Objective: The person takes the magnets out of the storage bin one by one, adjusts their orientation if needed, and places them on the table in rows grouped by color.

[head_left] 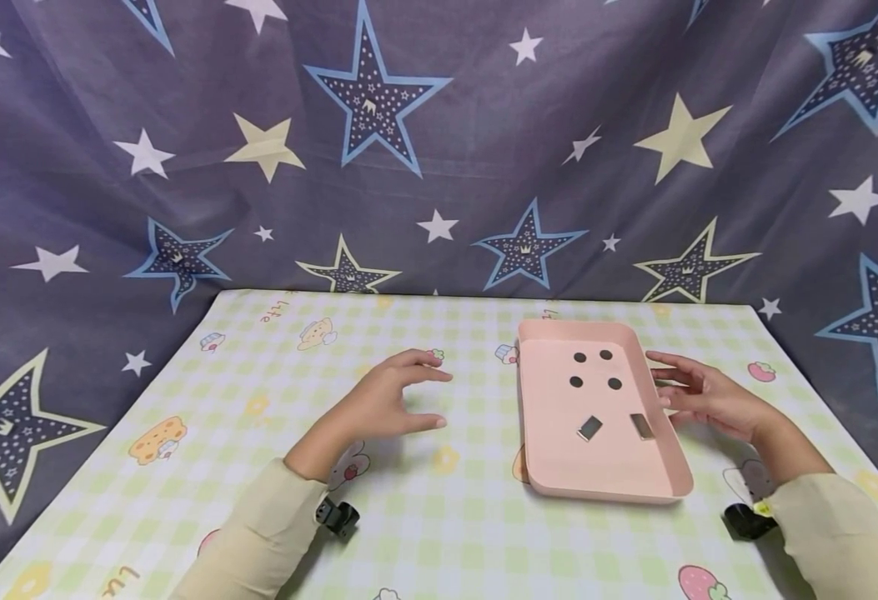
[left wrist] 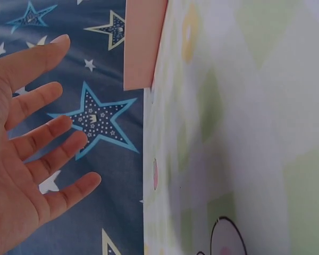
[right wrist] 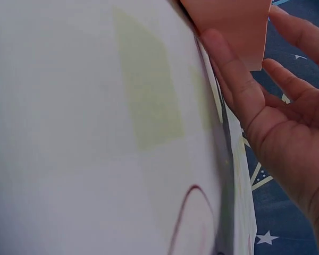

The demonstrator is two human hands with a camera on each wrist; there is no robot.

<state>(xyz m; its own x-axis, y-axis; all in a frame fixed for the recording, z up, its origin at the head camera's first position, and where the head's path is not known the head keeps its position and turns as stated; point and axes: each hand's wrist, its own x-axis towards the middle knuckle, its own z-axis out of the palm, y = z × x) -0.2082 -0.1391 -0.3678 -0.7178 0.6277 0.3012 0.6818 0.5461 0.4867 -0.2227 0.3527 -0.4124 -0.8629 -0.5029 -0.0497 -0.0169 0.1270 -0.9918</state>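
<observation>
A shallow pink tray (head_left: pixel 559 471) lies on the right half of the table, its long sides running away from me. Inside it are several small dark round discs (head_left: pixel 576 382) toward the far end. Nearer to me in the tray are two small rectangular pieces with shiny edges, a left piece (head_left: pixel 590 428) and a right piece (head_left: pixel 642 427). My right hand (head_left: pixel 712 396) is beside the tray's right wall, fingertips right at it, fingers loosely bent. My left hand (head_left: pixel 378 400) hovers left of the tray with fingers spread and nothing in it.
A checked cloth (head_left: pixel 423 517) with printed cartoon figures covers the table. Behind the far edge hangs a dark curtain (head_left: pixel 469 167) patterned with stars. Each wrist wears a small black camera, the left camera (head_left: pixel 338 518) and the right camera (head_left: pixel 748 522).
</observation>
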